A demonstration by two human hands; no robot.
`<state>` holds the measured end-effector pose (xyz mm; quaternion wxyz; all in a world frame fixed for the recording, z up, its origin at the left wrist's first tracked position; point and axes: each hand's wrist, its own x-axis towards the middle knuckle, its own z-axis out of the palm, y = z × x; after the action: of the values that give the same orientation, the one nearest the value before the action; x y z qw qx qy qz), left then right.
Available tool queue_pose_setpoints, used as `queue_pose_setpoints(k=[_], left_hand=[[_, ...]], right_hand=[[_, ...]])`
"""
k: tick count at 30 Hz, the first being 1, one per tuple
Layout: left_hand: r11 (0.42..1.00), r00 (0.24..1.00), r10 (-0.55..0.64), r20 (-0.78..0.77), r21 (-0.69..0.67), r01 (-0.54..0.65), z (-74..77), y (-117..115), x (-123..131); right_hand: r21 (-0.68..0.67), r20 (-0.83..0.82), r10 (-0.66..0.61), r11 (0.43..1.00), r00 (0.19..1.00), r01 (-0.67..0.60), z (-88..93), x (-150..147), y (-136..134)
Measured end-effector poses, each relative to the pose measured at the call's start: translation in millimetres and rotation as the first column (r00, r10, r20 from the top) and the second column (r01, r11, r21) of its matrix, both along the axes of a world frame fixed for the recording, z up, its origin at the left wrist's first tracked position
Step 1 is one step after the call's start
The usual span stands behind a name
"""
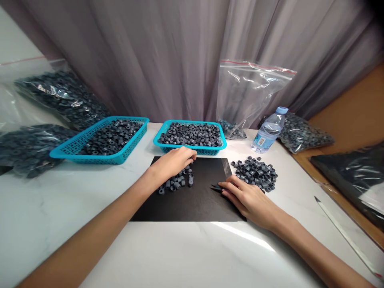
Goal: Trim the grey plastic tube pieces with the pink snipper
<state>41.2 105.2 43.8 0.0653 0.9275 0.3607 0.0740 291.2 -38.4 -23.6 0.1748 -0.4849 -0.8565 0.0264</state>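
Note:
My left hand (174,162) lies palm down on a small pile of dark grey ring-shaped parts (177,183) on a black mat (192,204), fingers curled over the parts just in front of the middle blue basket (190,149). My right hand (247,198) rests on the mat's right edge and pinches a small dark tool (216,187), its tip pointing left. A second loose heap of the grey rings (255,172) sits on the white table just beyond my right hand.
A larger blue basket (99,156) of rings stands at left. Clear bags of rings lie at far left (57,100) and back right (303,134). A water bottle (269,131), a nearly empty zip bag (249,96) and a white strip (345,236) are on the right.

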Motion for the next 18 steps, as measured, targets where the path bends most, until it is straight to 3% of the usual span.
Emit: queue_pose_setpoints(k=[6, 12, 18], left_hand=[[0.999, 1.0, 0.007, 0.005, -0.032, -0.007, -5.4, 3.0, 0.3], [1.0, 1.0, -0.003, 0.007, -0.029, 0.003, -1.2, -2.1, 2.5], [0.997, 0.997, -0.009, 0.083, -0.074, 0.015, -2.8, 1.4, 0.0]], right_hand=[[0.009, 0.001, 0.001, 1.0, 1.0, -0.001, 1.6, -0.8, -0.8], [0.003, 0.004, -0.004, 1.0, 1.0, 0.004, 2.3, -0.5, -1.6], [0.029, -0.009, 0.01, 1.0, 1.0, -0.01, 1.1, 0.2, -1.3]])
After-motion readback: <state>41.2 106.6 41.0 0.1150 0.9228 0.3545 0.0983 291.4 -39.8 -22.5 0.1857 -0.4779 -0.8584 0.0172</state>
